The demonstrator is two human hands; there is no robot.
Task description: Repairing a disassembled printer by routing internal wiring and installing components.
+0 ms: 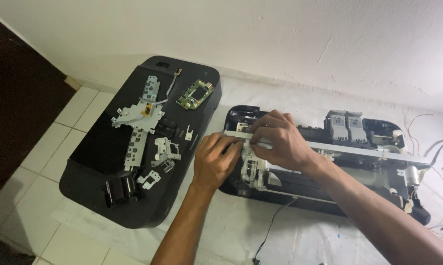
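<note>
Black printer base (280, 194) holds cartridges (347, 126); both hands (251, 149) grip rail (339, 148).

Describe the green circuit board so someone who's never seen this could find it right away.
Start at the black printer cover lying on the floor left of the opened printer that both hands work on. Loose removed parts lie across it. The green circuit board lies near its far right corner, the only green piece among grey metal brackets and white plastic parts.

Two hands (216, 162) (278, 140) work on one opened printer (359, 167); left of the printer, one black cover (94, 152) carries one green circuit board (195, 94).
</note>
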